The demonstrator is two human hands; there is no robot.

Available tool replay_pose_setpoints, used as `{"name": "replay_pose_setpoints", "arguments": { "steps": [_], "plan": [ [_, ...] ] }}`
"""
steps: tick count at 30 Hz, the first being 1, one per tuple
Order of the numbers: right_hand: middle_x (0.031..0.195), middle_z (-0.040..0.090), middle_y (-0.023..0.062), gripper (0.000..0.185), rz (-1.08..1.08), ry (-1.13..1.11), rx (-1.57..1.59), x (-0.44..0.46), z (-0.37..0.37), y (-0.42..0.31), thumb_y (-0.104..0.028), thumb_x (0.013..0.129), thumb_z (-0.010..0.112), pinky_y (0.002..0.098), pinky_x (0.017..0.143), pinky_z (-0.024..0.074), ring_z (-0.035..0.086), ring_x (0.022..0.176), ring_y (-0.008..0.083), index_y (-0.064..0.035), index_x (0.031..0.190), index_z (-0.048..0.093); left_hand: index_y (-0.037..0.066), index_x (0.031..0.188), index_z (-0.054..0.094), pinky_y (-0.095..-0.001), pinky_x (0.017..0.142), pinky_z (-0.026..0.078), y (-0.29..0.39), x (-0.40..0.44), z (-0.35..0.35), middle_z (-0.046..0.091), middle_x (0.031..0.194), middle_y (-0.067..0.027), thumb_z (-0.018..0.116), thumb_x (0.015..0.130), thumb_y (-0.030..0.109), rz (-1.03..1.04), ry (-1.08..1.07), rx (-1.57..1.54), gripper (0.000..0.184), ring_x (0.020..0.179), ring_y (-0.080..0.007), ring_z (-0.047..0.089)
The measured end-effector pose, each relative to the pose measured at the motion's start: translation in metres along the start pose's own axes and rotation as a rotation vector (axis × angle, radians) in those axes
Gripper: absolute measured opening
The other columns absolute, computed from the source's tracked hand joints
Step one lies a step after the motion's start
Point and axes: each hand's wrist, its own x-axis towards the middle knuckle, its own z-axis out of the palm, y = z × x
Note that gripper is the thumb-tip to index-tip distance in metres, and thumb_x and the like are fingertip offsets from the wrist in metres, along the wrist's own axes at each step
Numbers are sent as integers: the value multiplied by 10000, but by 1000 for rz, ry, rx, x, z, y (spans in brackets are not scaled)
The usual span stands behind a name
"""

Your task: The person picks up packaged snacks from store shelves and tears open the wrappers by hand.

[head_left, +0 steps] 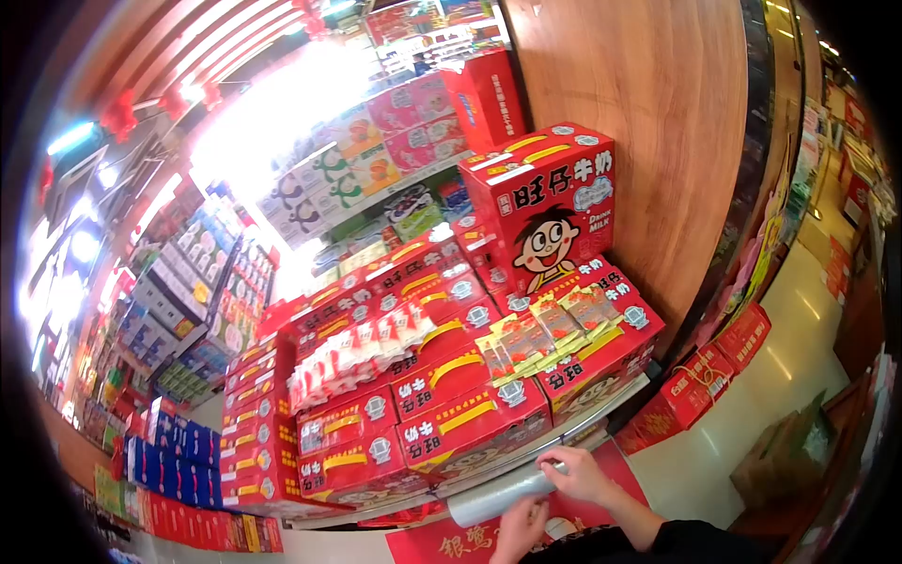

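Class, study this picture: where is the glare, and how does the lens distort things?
Head view: white glare burns out an upper-left patch, above the pale cartons; head view: fisheye distortion bows the wooden panel; head view: the pale roll shows soft sheen.

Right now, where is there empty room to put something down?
There's bare pale floor between the red boxes at the right, the red mat and the brown carton. It's crowded on the milk boxes, where white-and-red packets and yellow packets lie, and by the plastic roll, where the left hand and right hand are.
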Motion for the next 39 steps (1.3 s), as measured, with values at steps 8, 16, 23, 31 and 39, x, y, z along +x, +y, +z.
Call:
{"name": "replay_pose_setpoints", "arguments": {
  "steps": [8,16,23,31,39],
  "plan": [
    [890,663,115,139,-87,255,-161,80,-26,-48,-62,835,636,329,738,519,660,824,261,-26,968,652,67,1005,659,-361,661,497,48,162,-59,611,808,-95,659,802,94,357,289,164,205,766,-268,616],
    [1133,594,149,339,-319,102,-656,234,-24,-60,-10,789,587,401,914,445,546,1093,321,-32,1127,588,66,1006,685,-329,515,471,30,221,-38,598,658,-68,667,762,140,397,314,258,256,565,-218,600],
    [1060,563,133,412,-125,-72,-768,259,-14,-62,-33,749,596,405,919,430,524,1038,310,-31,1160,568,74,921,704,-319,515,468,26,226,-48,584,603,-54,684,744,144,310,314,83,191,530,-204,579],
    [949,636,87,210,27,-73,-213,189,-54,-77,23,779,712,294,744,487,605,870,183,4,983,670,65,826,645,-346,597,498,26,225,-58,615,807,-93,707,746,129,380,238,-125,120,693,-242,606],
    [1032,657,67,269,419,444,578,52,-15,-27,-27,854,677,307,861,513,627,954,151,-21,1108,591,0,1000,562,-272,659,527,15,202,-52,644,925,-110,686,821,8,241,-226,-712,218,756,-141,624]
  ]
}}
